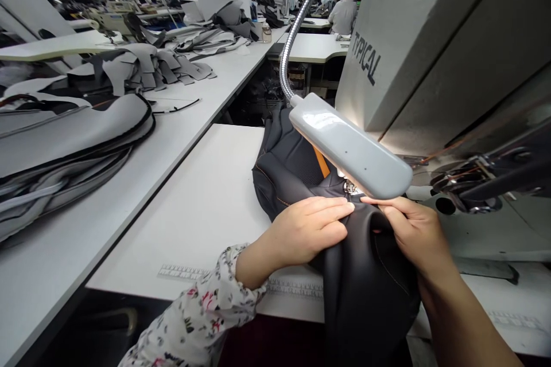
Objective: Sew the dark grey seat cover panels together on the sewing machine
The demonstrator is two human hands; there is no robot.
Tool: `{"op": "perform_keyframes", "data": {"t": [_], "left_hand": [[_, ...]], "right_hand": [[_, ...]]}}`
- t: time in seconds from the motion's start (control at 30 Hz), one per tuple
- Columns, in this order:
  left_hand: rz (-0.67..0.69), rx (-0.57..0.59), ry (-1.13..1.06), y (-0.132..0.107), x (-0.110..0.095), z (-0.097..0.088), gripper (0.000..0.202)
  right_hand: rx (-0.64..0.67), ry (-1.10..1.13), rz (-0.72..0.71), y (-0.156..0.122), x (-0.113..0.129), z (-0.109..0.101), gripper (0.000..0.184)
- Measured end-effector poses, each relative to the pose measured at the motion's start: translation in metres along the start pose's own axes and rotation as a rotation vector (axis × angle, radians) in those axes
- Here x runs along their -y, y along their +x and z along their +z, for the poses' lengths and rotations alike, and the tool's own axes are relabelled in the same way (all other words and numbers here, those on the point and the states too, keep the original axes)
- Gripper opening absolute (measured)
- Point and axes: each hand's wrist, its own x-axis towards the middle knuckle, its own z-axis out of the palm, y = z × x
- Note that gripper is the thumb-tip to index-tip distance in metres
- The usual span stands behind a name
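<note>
A black leather-like cover with orange stitching and an orange strip lies bunched under the sewing machine's presser foot and hangs over the table's front edge. My left hand grips it just left and in front of the foot, fingers close together and tips at a fold. On the right, my right hand pinches the cover's edge, its index finger stretched toward the foot. The needle is hidden behind the lamp head, and part of my right hand's fingers is inside the fold.
The machine body rises at the right, with a flexible lamp neck above the work. Grey cut pieces and stacked grey panels lie on the left table. A ruler strip runs along the front. Another person sits farther back.
</note>
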Motion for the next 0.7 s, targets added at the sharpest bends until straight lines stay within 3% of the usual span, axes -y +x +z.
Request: {"op": "perform_keyframes", "data": {"t": [0.7], "left_hand": [[-0.053, -0.018, -0.216, -0.006, 0.011, 0.007, 0.024]], "right_hand": [[-0.045, 0.041, -0.060, 0.016, -0.007, 0.007, 0.031]]}}
